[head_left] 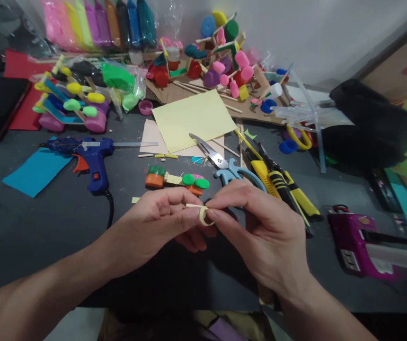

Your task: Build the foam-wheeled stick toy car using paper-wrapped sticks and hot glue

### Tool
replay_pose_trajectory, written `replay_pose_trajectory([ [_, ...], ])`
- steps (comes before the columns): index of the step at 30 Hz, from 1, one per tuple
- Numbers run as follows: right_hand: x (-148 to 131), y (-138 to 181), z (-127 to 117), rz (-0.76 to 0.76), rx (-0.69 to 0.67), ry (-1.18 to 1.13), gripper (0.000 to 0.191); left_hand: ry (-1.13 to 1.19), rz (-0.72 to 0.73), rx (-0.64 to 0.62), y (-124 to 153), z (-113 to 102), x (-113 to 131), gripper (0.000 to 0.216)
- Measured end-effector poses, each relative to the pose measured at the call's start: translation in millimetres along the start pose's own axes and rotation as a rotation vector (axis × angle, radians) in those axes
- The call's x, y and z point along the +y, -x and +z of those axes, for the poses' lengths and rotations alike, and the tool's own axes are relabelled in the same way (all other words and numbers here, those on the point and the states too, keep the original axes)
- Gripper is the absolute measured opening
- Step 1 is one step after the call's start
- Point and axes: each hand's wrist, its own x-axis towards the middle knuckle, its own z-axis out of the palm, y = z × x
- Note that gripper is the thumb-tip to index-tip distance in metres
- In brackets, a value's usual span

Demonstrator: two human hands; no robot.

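Between my two hands, over the front of the dark table, is a narrow pale yellow paper strip [202, 217] curled into a small loop, with a straight end pointing left. My left hand [164, 213] pinches the loop from the left with thumb and fingers. From the right, my right hand [256, 222] pinches the same strip between thumb and index finger. Just beyond my fingers lies a small craft piece [175, 180] with an orange and green cap wheel and green clay discs. Open light-blue scissors [221, 163] rest behind my right hand.
A blue hot glue gun [99, 163] with its cord lies left, by blue paper [36, 173]. Yellow paper [196, 121] lies mid-table. Yellow-black cutters [281, 184] and a purple power strip [356, 246] are right. Toy cars [72, 102] and clay packets [100, 26] stand behind.
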Motion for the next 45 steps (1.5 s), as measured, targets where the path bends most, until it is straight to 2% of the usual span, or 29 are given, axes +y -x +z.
replay_pose_trajectory([
  [7,3.2,1.7,1.4,-0.086,-0.005,0.072,0.015,0.057,0.076,-0.006,1.0,-0.1,-0.8,0.018],
  [12,1.6,-0.8,-1.1,-0.023,-0.064,-0.015,0.016,-0.058,0.101,0.038,3.5,0.2,1.1,0.019],
  [17,-0.7,-3.7,-2.3,0.055,-0.073,-0.11,0.008,-0.163,0.104,0.008,4.7,1.4,1.8,0.022],
  [23,0.1,-4.7,-2.7,0.148,-0.067,-0.177,0.013,-0.141,0.072,-0.008,4.2,0.7,1.2,0.019],
  [28,-0.4,-5.3,-2.6,0.1,-0.101,-0.167,0.005,-0.172,0.085,0.005,5.3,2.2,2.1,0.019],
  [33,0.3,-3.8,-1.3,0.096,-0.062,-0.121,0.013,-0.278,0.13,0.023,7.8,4.1,3.3,0.018],
  [39,1.1,-2.4,0.5,0.196,0.002,-0.225,0.015,-0.193,0.136,0.012,6.6,2.2,0.0,0.02],
  [45,0.7,-2.8,3.7,0.21,0.019,-0.243,0.015,-0.168,0.129,0.003,6.4,1.7,-0.6,0.019],
])
